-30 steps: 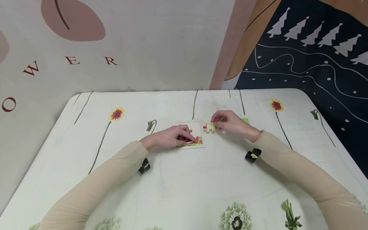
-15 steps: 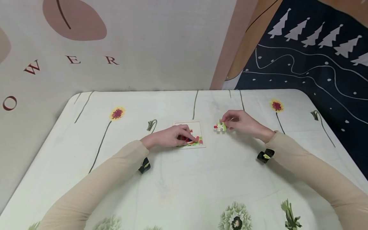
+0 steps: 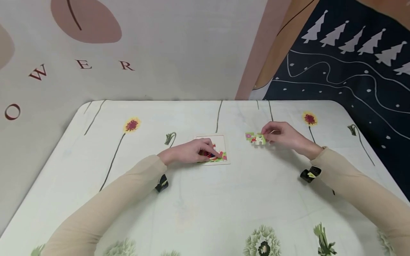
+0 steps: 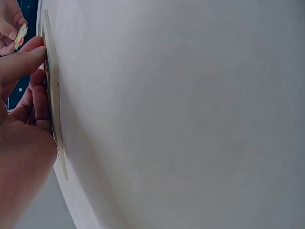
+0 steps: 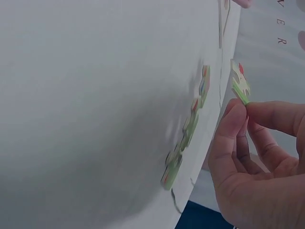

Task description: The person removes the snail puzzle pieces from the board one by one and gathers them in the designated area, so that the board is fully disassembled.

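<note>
My left hand rests on a square puzzle board, its forefinger stretched across the pieces near the lower right corner. Seen edge-on in the left wrist view, the board lies flat under the thumb and fingertips. Part of the picture is hidden beneath the hand. To the right of the board, my right hand pinches a jigsaw piece between thumb and forefinger, tilted and above the table. That piece is pale with a red patch and a green edge.
Several loose jigsaw pieces lie in a row on the cloth below the right hand. One green piece with a pink flower shows just left of it. A flower-printed cloth covers the table, and a printed curtain hangs behind.
My right hand has moved right, away from the board, carrying the jigsaw piece. The flowered piece has come into sight beside it. The left hand has stayed on the board.
</note>
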Action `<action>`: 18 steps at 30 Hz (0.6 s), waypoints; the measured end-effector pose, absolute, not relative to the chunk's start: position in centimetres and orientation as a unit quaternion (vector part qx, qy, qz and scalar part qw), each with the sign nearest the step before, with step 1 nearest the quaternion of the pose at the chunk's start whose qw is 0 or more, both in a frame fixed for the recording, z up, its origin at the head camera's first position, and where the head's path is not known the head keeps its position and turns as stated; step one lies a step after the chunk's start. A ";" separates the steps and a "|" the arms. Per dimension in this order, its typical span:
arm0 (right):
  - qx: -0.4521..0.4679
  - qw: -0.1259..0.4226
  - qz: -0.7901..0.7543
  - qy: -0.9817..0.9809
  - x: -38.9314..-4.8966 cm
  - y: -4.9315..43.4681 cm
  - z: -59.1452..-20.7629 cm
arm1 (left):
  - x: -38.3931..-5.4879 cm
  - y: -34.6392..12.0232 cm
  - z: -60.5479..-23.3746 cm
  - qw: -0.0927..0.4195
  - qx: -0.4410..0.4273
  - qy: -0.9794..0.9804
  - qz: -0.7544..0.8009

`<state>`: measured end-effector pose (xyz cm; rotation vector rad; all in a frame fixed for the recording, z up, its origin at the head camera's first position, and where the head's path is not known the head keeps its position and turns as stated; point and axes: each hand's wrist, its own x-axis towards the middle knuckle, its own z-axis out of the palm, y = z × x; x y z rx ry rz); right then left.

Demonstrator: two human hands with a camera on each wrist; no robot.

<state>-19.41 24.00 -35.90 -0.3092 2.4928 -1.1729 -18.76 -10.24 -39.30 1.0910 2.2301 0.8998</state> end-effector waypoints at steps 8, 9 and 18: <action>-0.105 0.176 -0.412 0.888 -19.3 25.7 -36.2 | -18.7 -10.2 -39.3 0.249 0.398 0.819 0.329; -0.104 0.176 -0.414 0.887 -19.3 25.9 -36.2 | -18.7 -10.2 -39.3 0.249 0.398 0.819 0.330; -0.093 0.171 -0.414 0.889 -18.9 27.2 -36.3 | -18.7 -10.2 -39.2 0.256 0.392 0.819 0.333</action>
